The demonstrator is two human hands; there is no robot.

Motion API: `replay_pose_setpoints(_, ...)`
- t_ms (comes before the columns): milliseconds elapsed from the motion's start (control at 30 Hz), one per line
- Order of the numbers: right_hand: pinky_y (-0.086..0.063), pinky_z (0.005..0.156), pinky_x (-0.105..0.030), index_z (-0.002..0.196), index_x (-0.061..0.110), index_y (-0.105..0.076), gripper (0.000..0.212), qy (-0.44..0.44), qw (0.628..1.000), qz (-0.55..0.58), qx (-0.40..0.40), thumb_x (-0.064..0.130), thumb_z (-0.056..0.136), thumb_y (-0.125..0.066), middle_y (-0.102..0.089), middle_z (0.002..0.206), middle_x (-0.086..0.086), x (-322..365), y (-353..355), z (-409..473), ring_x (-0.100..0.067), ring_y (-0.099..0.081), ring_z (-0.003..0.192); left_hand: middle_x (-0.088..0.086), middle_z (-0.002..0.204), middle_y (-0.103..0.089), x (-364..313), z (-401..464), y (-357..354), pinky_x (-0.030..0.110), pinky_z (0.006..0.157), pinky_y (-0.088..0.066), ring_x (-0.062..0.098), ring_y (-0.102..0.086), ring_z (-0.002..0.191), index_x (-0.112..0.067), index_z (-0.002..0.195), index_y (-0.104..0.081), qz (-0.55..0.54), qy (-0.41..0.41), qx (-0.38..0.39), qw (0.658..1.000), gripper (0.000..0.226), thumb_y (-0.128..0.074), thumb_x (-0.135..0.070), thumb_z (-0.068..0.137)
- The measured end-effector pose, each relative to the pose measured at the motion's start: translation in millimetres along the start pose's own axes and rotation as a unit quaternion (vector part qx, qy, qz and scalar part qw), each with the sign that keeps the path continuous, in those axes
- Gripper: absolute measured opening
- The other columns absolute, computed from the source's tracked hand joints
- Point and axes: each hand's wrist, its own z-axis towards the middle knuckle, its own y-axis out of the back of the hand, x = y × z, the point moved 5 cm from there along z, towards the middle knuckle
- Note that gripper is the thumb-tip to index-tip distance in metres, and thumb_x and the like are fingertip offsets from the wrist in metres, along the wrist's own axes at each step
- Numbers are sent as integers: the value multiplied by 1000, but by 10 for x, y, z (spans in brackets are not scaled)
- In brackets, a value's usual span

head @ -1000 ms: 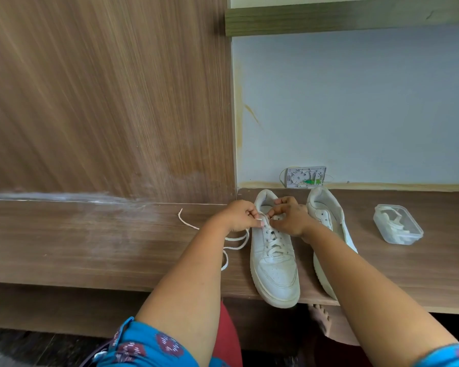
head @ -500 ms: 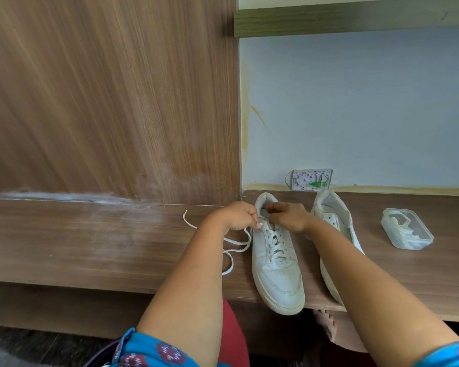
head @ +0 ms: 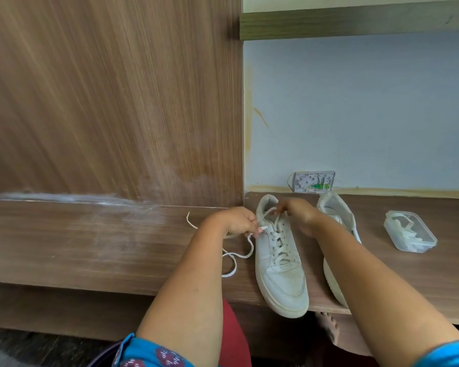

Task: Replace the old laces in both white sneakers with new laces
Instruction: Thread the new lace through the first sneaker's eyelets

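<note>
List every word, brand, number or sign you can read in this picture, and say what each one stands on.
No text can be read here.
Left sneaker: no brand mark or lettering shows.
Right sneaker: mostly hidden by the arm; none shows.
Clear plastic box: no label shows.
Small white plate on the wall: has markings, but too small and blurred to read.

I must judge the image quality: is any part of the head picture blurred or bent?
Head view: the right hand is motion-blurred over the laced white sneaker; the brown wooden shelf edge curves from the wide lens; the clear plastic box looks sharp.
</note>
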Motion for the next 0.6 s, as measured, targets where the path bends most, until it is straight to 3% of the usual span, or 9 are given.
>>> replay_pose_setpoints(100, -34, 71, -31, 60, 14, -53, 29, 59, 987, 149, -11, 12, 87, -44, -65, 89, -1, 194, 142, -59, -16, -53, 83, 5, 99, -64, -59, -37, 127, 30, 84, -44, 20, -57, 93, -8, 98, -69, 27, 1, -71, 997, 21, -67, -27, 90)
replay_pose_setpoints(167, -33, 80, -31, 61, 19, -54, 33, 101, 984, 145, 2, 22, 94, -46, -64, 93, 2, 391, 206, -110, -15, -52, 88, -1, 98, -63, -123, -34, 201, 32, 88, -47, 16, -58, 95, -13, 99, -67, -54, -26, -129, 990, 22, -71, -31, 87)
replay_pose_setpoints(233, -34, 87, -35, 66, 22, -62, 33, 120, 988, 94, -4, 31, 96, -51, -64, 94, 8, 533, 247, -156, -15, -51, 93, -3, 101, -65, -294, -82, 168, 32, 91, -48, 15, -60, 99, -18, 101, -67, -151, -77, -133, 976, 22, -72, -34, 85)
replay_pose_setpoints(300, -40, 86, -35, 74, 22, -67, 29, 141, 989, 44, -14, 34, 97, -52, -63, 94, 8, 613, 242, -226, -17, -51, 95, -2, 108, -66, -494, -102, 72, 32, 93, -49, 14, -60, 105, -22, 107, -64, -180, -117, -119, 969, 25, -67, -39, 88)
replay_pose_setpoints(367, -46, 75, -37, 81, 18, -68, 28, 141, 987, 65, -32, 36, 97, -53, -60, 95, 1, 676, 249, -286, -19, -51, 91, -2, 104, -67, -694, -143, -10, 32, 93, -48, 13, -62, 102, -24, 104, -64, -205, -145, -114, 961, 20, -58, -40, 95)
replay_pose_setpoints(467, -47, 63, -33, 77, 14, -62, 32, 70, 963, 260, -11, 35, 98, -51, -57, 84, -5, 675, 318, -315, -20, -54, 76, -3, 72, -59, -845, -235, 44, 22, 72, -48, 9, -55, 67, -14, 89, -65, -351, -186, -152, 905, 23, -51, -28, 100)
replay_pose_setpoints(533, -44, 69, -30, 76, 13, -58, 37, -30, 906, 419, 59, 36, 101, -42, -60, 78, -6, 576, 296, -289, -19, -55, 72, -3, 64, -52, -846, -306, 130, 15, 58, -42, 6, -47, 55, -10, 86, -64, -420, -200, -178, 867, 24, -52, -25, 99)
replay_pose_setpoints(600, -41, 75, -31, 83, 7, -60, 46, -87, 857, 495, 116, 38, 102, -33, -64, 75, -8, 444, 237, -234, -21, -57, 75, -3, 62, -54, -861, -353, 172, 13, 53, -42, 4, -48, 51, -3, 90, -63, -444, -227, -188, 846, 18, -53, -15, 99)
